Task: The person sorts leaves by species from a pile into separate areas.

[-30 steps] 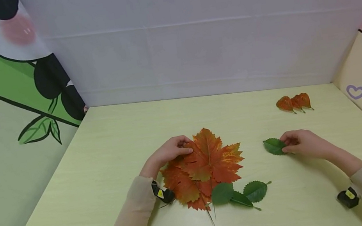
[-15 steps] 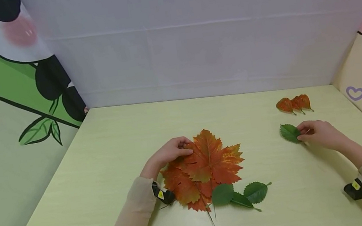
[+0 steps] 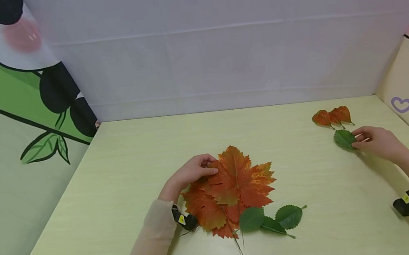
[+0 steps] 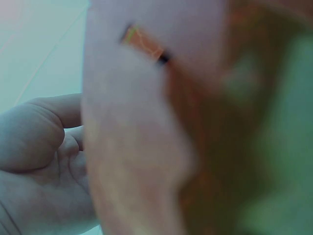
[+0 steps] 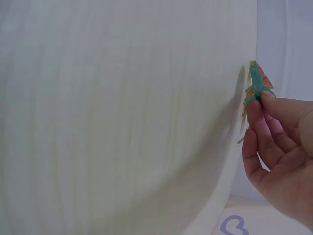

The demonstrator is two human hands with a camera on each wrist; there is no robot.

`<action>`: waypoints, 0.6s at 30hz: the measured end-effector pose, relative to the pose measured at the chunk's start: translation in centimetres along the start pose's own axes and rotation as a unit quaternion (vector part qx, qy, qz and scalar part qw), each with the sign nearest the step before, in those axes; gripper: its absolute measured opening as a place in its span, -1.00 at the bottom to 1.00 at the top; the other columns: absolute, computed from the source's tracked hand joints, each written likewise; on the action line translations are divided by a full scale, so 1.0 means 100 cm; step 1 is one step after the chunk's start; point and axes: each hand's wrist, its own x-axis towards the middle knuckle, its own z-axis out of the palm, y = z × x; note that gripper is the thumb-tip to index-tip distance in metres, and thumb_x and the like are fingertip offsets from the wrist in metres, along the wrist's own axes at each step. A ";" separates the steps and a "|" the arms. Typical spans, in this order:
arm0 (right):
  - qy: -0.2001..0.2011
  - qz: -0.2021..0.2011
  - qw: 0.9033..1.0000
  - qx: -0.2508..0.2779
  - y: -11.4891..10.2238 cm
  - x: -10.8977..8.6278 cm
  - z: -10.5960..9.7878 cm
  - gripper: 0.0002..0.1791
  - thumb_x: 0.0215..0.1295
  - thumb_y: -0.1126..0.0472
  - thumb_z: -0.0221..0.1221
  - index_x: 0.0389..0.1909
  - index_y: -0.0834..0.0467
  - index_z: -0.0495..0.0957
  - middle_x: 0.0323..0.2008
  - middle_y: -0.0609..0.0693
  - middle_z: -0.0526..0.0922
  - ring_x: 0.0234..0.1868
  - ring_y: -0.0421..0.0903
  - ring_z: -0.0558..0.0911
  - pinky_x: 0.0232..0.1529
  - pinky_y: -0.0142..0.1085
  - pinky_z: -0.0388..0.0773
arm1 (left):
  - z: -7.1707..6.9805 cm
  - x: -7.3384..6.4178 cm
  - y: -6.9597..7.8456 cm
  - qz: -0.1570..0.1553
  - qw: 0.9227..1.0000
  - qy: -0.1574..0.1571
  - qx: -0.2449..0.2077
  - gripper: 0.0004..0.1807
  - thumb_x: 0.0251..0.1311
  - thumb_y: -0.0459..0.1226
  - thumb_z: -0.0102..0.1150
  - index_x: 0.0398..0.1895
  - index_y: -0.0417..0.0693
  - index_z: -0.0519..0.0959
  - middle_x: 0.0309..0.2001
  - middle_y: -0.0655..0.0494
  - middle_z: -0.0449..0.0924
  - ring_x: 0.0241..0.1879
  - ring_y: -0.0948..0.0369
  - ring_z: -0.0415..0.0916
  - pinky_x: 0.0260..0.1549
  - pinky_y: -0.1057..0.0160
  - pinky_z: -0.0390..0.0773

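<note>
In the head view my left hand (image 3: 192, 170) pinches the upper left edge of some orange-red maple leaves (image 3: 237, 180), which overlap in a bunch with thin stems pointing toward me. Blurred leaf surface fills much of the left wrist view and hides the left fingertips (image 4: 44, 147). At the right, my right hand (image 3: 381, 143) pinches a single green leaf (image 3: 345, 140) between thumb and fingers. That leaf is just in front of three small orange-brown leaves (image 3: 332, 117) lying in a row. The right wrist view shows the green leaf (image 5: 256, 83) edge-on at the thumb tip.
Three green leaves (image 3: 270, 220) lie at the lower right of the maple bunch, partly overlapping. Everything rests on a pale wooden table (image 3: 127, 246). A pale cloth wall (image 3: 226, 61) stands along the back edge, with printed panels at either side.
My right hand has carried the green leaf to the right and away from me, closer to the small orange-brown leaves. The left hand and maple leaves have stayed in place.
</note>
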 end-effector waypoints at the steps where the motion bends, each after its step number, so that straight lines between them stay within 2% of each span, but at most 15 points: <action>1: 0.001 0.002 1.000 0.001 0.002 0.000 -0.001 -0.51 0.25 0.11 0.11 0.03 0.42 0.36 -0.20 0.33 0.55 -0.20 0.19 0.55 -0.39 -0.30 0.42 | 0.000 0.001 -0.001 0.000 1.000 0.001 0.000 -0.73 0.18 -0.27 0.12 -0.09 -0.21 0.45 -0.25 0.03 0.52 -0.28 0.16 0.44 -0.22 0.25 0.43; 9: 0.007 0.023 1.000 -0.011 0.015 0.004 -0.012 -0.53 0.27 0.16 0.07 0.01 0.47 0.34 -0.18 0.40 0.53 -0.27 0.08 0.55 -0.43 -0.33 0.41 | 0.000 0.000 -0.003 0.002 1.000 0.001 0.002 -0.75 0.17 -0.25 0.13 -0.12 -0.17 0.46 -0.26 0.03 0.53 -0.30 0.19 0.45 -0.24 0.27 0.44; 15: 0.008 0.038 0.999 -0.018 0.023 0.008 -0.017 -0.52 0.26 0.16 0.09 -0.01 0.49 0.35 -0.23 0.37 0.56 -0.40 -0.29 0.46 -0.46 -0.37 0.38 | 0.001 0.000 -0.001 -0.002 1.000 0.003 0.002 -0.77 0.17 -0.26 0.12 -0.13 -0.15 0.47 -0.27 0.05 0.53 -0.30 0.19 0.45 -0.23 0.27 0.44; 18: 0.006 0.042 0.999 -0.022 0.027 0.010 -0.018 -0.53 0.26 0.16 0.09 -0.02 0.50 0.35 -0.25 0.36 0.57 -0.42 -0.34 0.42 -0.46 -0.37 0.37 | 0.000 -0.001 0.000 -0.003 1.000 0.002 0.001 -0.77 0.17 -0.25 0.13 -0.12 -0.14 0.47 -0.26 0.04 0.53 -0.29 0.20 0.45 -0.22 0.27 0.44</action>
